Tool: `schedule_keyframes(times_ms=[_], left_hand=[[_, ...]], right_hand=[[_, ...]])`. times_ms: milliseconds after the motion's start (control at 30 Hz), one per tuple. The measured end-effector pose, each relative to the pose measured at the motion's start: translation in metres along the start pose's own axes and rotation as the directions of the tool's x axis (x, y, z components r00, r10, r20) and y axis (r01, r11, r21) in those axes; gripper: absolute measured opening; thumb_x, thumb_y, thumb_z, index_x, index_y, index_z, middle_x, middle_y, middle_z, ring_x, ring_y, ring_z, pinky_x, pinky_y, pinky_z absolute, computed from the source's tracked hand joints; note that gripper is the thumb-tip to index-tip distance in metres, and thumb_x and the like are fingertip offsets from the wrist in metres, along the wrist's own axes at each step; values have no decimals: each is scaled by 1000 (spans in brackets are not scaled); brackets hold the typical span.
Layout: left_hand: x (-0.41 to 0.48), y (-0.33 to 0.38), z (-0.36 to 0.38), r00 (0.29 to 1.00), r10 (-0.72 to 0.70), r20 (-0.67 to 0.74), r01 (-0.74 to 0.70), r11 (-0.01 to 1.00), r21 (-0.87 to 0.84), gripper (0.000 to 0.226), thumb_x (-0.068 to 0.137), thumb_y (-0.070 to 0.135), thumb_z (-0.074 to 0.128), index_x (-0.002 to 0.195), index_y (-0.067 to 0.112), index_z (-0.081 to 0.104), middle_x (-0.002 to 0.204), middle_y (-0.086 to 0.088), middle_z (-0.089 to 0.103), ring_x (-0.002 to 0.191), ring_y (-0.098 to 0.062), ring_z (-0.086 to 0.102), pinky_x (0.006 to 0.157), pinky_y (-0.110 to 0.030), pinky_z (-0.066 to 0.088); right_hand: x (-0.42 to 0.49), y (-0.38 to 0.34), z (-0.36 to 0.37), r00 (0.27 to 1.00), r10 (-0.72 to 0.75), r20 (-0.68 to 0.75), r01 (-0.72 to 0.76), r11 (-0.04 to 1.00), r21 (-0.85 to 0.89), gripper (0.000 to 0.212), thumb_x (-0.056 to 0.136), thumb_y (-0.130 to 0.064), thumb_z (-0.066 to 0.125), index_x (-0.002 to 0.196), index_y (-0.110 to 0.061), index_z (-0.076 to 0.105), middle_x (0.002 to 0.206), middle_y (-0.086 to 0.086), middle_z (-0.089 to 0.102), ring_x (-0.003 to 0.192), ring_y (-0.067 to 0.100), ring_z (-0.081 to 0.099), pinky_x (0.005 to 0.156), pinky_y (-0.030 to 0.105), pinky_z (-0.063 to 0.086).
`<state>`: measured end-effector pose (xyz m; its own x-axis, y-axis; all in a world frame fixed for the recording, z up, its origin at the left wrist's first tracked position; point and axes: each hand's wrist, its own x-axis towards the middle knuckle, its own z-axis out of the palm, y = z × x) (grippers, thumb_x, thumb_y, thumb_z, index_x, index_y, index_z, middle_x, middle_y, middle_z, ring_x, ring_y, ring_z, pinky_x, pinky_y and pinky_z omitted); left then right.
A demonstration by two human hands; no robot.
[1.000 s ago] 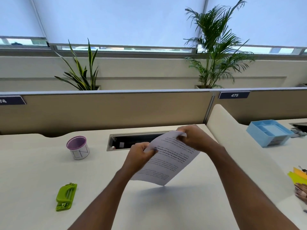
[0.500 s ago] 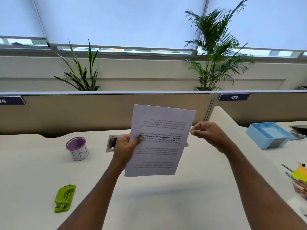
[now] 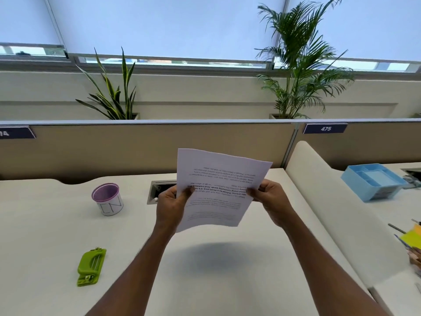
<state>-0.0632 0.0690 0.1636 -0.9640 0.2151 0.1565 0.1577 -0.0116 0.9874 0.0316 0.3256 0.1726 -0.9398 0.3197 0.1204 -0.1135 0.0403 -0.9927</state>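
Head view: a green plastic hole punch [image 3: 91,266] lies at eight o'clock on the white counter [image 3: 45,236], a purple-rimmed white cup [image 3: 109,200] at ten. At centre the left hand [image 3: 170,207] pinches the left edge of a white printed paper sheet [image 3: 219,179], raised above the counter, text upside down. The right hand [image 3: 272,201] pinches its right edge; both grips hold the sheet. A light-blue plastic tray [image 3: 373,182] sits at three o'clock.
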Motion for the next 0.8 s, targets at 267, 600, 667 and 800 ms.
schedule_keyframes(times_ms=[267, 600, 667, 800], left_hand=[[-28, -33, 11, 998, -65, -22, 67, 993, 101, 13, 81, 42, 68, 73, 32, 72, 70, 3, 73, 63, -16, 67, 47, -25, 49], [-39, -50, 17, 996, -91, 7, 89, 983, 163, 8, 88, 32, 66, 84, 29, 72, 80, 4, 74, 71, -19, 69, 52, -28, 55], [-40, -55, 15, 992, -127, 4, 125, 979, 158, 9, 87, 31, 67, 85, 25, 73, 81, 1, 75, 74, -23, 70, 55, -33, 54], [-46, -63, 12, 985, -173, -13, 173, 971, 168, 7, 87, 29, 68, 83, 25, 72, 82, 3, 75, 76, -24, 70, 58, -38, 56]], right_hand=[[-18, 33, 22, 980, -83, -182, 43, 976, -214, 11, 85, -24, 68, 82, -33, 74, 85, -6, 77, 75, 15, 69, 62, 28, 55], [-26, 53, 10, 965, -40, -258, -33, 962, -272, 8, 90, -20, 66, 89, -17, 74, 83, -2, 77, 72, 11, 68, 59, 25, 52], [-30, 57, 12, 976, 3, -218, -67, 955, -290, 8, 90, -19, 67, 90, -17, 74, 84, -4, 77, 75, 12, 70, 59, 23, 53], [-37, 67, 13, 975, 53, -215, -128, 927, -353, 10, 91, -16, 64, 90, -15, 74, 87, -2, 77, 78, 17, 69, 66, 38, 56]])
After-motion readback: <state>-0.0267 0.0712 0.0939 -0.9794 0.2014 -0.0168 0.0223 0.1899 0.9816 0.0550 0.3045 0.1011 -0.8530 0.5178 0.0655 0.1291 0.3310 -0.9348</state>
